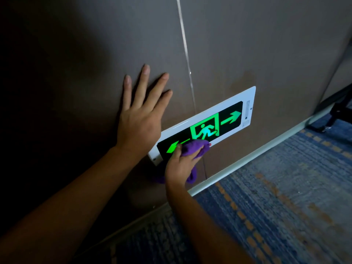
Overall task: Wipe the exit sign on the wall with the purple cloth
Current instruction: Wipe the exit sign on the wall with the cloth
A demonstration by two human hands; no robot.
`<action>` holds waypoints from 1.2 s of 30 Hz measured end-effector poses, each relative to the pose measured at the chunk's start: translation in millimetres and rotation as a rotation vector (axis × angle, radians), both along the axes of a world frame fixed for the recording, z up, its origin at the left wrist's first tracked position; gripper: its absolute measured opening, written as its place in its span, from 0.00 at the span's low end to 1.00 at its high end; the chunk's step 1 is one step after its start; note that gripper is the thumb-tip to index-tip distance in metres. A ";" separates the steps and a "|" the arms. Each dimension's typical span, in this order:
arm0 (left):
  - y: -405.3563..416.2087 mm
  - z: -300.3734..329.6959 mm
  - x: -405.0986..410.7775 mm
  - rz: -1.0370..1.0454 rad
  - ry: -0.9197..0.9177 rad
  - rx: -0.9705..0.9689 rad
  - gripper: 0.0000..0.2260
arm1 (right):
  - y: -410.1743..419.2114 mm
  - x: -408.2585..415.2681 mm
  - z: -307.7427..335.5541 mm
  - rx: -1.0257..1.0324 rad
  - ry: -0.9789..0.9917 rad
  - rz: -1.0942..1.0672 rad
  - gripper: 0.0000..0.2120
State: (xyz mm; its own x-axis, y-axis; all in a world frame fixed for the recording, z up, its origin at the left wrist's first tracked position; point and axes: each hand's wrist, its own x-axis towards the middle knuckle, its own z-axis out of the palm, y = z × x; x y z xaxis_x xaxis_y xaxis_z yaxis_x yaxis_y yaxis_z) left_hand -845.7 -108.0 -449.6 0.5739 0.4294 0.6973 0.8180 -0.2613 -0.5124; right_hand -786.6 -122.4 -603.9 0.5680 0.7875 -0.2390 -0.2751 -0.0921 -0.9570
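The wall fills most of your view, a dull brown-grey surface with a thin pale seam running down it. Below and to the right lies the carpet, blue with rows of orange marks, and a pale skirting strip runs along the foot of the wall between the two.

Low on the wall sits the exit sign, a white-framed panel with a black face. It shows a glowing green running figure in a doorway at the centre, a green arrow pointing right, and another green arrow pointing left.

Your left hand is spread flat against the wall, fingers splayed and empty, just above and beside the sign's left end; the heel of the palm overlaps the upper left corner of the frame.

Your right hand is closed around the purple cloth, with the thumb up beside the left arrow. The bunched part of the cloth sticks out above your fingers and presses against the sign's lower edge, just under the running figure and to the right of the left arrow. The rest of the cloth hangs below your hand, showing on both sides of the wrist, clear of the sign and in front of the bare wall above the skirting.
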 end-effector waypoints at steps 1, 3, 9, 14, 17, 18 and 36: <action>-2.1 2.3 -3.1 -0.022 -0.001 -0.011 0.21 | -7.6 -10.8 2.5 -0.002 0.000 0.025 0.40; -7.9 7.1 -5.5 -0.071 -0.035 -0.050 0.21 | -20.1 -29.2 2.6 -0.009 0.001 0.089 0.42; -19.4 19.1 -35.4 -0.071 0.002 -0.075 0.26 | -42.6 -46.5 18.9 -0.095 -0.050 0.259 0.44; -18.6 15.9 -40.0 -0.075 0.039 -0.059 0.24 | -60.0 -81.3 34.1 0.223 -0.241 0.247 0.45; -17.9 16.3 -41.9 -0.116 0.026 -0.071 0.25 | -50.1 -64.7 15.2 0.303 -0.499 0.164 0.40; -17.4 16.0 -43.2 -0.117 0.015 -0.062 0.25 | -44.8 -56.9 11.5 0.331 -0.591 0.139 0.39; 1.6 -24.8 -15.3 -0.057 0.026 -0.056 0.22 | 98.5 202.4 22.1 0.100 -0.144 -0.353 0.30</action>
